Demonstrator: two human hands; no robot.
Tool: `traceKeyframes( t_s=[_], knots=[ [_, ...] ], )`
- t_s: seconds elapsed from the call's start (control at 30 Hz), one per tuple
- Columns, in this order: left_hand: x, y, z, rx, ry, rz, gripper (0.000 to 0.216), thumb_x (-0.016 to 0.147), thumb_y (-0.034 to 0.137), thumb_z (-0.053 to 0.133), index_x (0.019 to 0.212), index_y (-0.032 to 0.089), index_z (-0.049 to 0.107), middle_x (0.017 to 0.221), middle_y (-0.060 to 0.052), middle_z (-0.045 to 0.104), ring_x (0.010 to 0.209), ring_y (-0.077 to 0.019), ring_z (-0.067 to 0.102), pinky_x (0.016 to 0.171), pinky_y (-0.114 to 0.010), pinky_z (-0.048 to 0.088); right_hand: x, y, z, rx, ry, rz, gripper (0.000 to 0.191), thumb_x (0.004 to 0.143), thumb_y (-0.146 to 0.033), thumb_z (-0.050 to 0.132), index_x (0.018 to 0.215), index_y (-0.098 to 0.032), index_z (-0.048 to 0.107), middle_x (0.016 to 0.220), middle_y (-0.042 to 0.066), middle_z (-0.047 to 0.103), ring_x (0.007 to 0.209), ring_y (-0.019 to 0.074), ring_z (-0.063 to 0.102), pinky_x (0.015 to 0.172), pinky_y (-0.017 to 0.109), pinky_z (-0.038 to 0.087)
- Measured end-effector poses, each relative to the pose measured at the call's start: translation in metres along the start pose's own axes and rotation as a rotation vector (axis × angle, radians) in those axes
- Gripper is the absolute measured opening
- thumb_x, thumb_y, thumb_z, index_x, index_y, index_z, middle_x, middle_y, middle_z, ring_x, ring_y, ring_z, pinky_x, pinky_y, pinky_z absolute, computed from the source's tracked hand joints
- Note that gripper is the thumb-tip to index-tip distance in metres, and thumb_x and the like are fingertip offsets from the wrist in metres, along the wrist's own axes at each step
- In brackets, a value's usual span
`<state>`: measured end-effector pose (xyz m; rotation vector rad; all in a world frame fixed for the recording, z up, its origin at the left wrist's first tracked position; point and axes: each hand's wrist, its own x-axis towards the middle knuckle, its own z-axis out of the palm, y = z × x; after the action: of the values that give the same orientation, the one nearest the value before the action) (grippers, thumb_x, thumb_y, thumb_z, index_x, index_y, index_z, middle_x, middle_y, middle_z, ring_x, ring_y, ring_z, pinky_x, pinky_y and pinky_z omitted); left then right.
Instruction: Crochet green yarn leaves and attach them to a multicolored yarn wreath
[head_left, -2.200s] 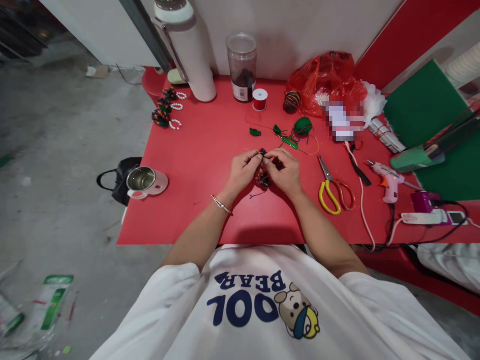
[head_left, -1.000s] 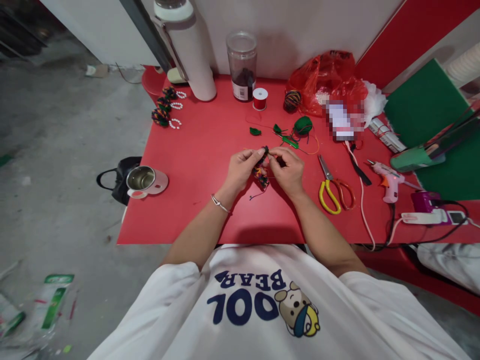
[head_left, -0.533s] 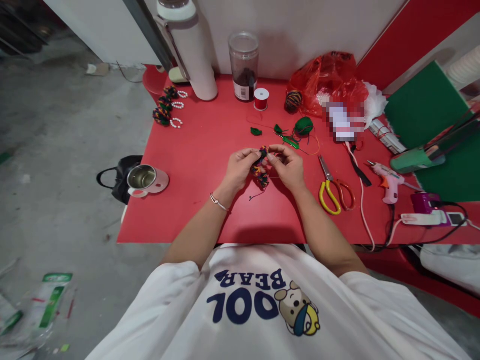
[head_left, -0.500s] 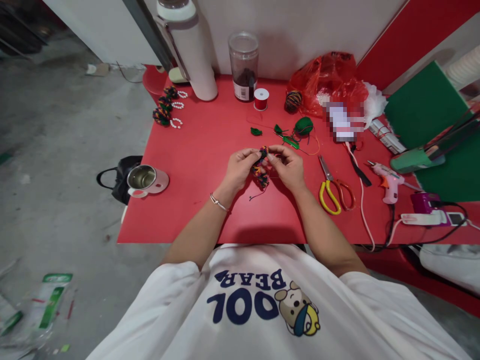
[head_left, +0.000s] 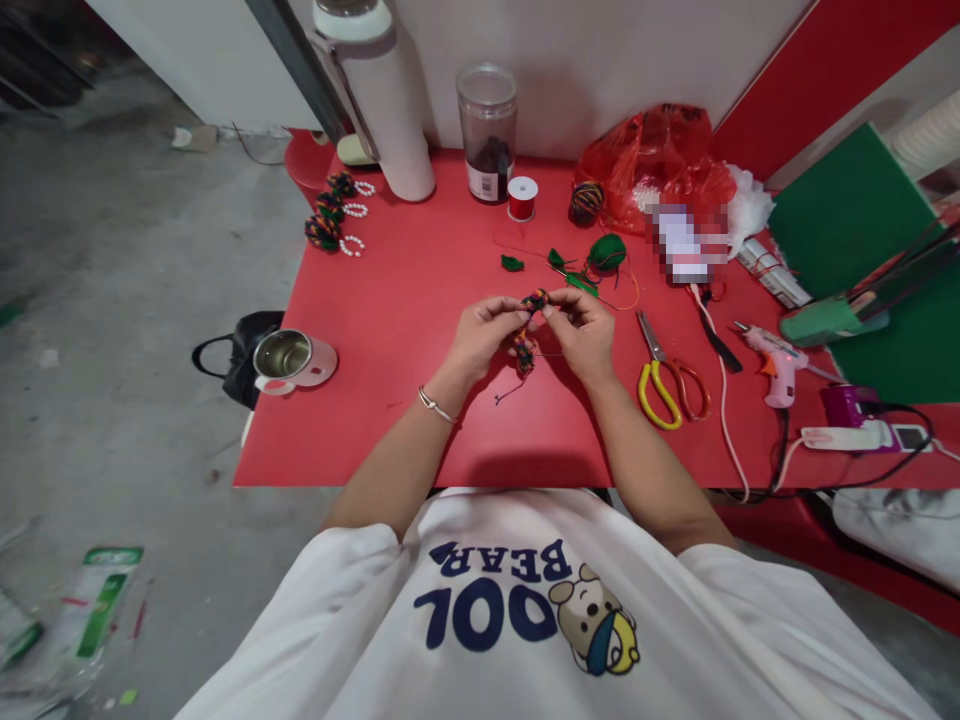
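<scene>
Both my left hand (head_left: 486, 335) and my right hand (head_left: 581, 332) pinch a strip of multicoloured crochet (head_left: 535, 300), dark with orange, pink and green flecks. Its upper edge is stretched between my fingertips, while the rest hangs down to the tabletop and ends in a loose yarn tail (head_left: 510, 392). Just beyond my hands lie a green crochet hook (head_left: 581, 284), a small green crocheted leaf (head_left: 513, 263) and a ball of green yarn (head_left: 607, 251). Scissors (head_left: 660, 375) with yellow and red handles rest to the right of my right hand.
A steel-lined mug (head_left: 319, 362) stands left on the red table (head_left: 360, 430). Finished crochet pieces with pearl loops (head_left: 330, 210) lie back left, near a white flask (head_left: 397, 120). A red thread spool (head_left: 523, 200), multicoloured yarn ball (head_left: 586, 203) and pink glue gun (head_left: 780, 365) are also there.
The upper part of the crochet strip is now spread wider between my fingers, and its hanging part looks narrower. My right hand has moved slightly to the right.
</scene>
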<state>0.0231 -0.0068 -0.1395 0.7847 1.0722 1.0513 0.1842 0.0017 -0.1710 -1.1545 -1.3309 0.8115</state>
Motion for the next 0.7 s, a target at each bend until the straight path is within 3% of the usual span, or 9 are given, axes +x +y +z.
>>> traceKeyframes(
  t_s=[0.17,0.37,0.53,0.7],
  knots=[
    [-0.0006,-0.0020,0.0017,0.010,-0.007,0.013,0.019,0.076,0.023,0.080,0.090,0.017,0.067,0.072,-0.003,0.076,0.047,-0.0118,0.065,0.040,-0.020,0.042,-0.0007,0.0003,0.0017,-0.042,0.056,-0.013,0.024,0.088,-0.045,0.072,0.097,-0.023,0.073,0.080,0.000,0.068,0.059,0.0105,0.047,0.056,0.026,0.043],
    [0.0022,-0.0052,0.0016,-0.024,0.006,0.075,0.018,0.078,0.030,0.083,0.081,0.018,0.070,0.061,0.002,0.065,0.043,-0.0089,0.056,0.038,-0.021,0.040,-0.0049,-0.0032,0.0046,-0.046,0.054,-0.048,0.022,0.089,-0.044,0.074,0.096,-0.023,0.072,0.080,-0.001,0.068,0.060,0.0107,0.049,0.056,0.027,0.044],
    [0.0041,-0.0041,-0.0003,-0.054,0.012,0.011,0.031,0.084,0.047,0.082,0.086,0.018,0.071,0.073,-0.003,0.074,0.047,-0.0092,0.057,0.043,-0.022,0.046,-0.0044,-0.0043,0.0041,-0.031,-0.032,-0.029,0.024,0.089,-0.046,0.074,0.097,-0.023,0.074,0.074,-0.002,0.065,0.061,0.0112,0.051,0.058,0.027,0.045],
    [0.0067,-0.0064,-0.0047,-0.089,-0.013,0.073,0.028,0.078,0.037,0.089,0.084,0.016,0.071,0.073,-0.002,0.074,0.049,-0.0080,0.059,0.046,-0.022,0.047,-0.0022,-0.0057,0.0037,0.039,-0.105,0.011,0.021,0.088,-0.041,0.076,0.099,-0.023,0.076,0.088,0.000,0.073,0.067,0.0113,0.056,0.066,0.028,0.049]
  ],
)
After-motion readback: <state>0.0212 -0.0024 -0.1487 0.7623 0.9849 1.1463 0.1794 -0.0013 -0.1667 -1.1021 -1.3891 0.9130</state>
